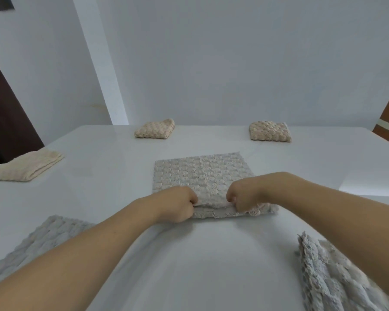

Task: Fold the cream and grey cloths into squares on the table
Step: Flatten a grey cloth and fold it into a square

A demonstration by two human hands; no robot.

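Note:
A grey textured cloth lies flat in the middle of the white table. My left hand and my right hand both pinch its near edge, which is lifted and rolled a little away from me. Two folded cream cloths, one at the back centre and one at the back right, rest near the far edge. A third folded cream cloth sits at the left edge.
Another grey cloth lies flat at the near left, partly under my left forearm. A rumpled grey cloth sits at the near right. A white wall stands just behind the table.

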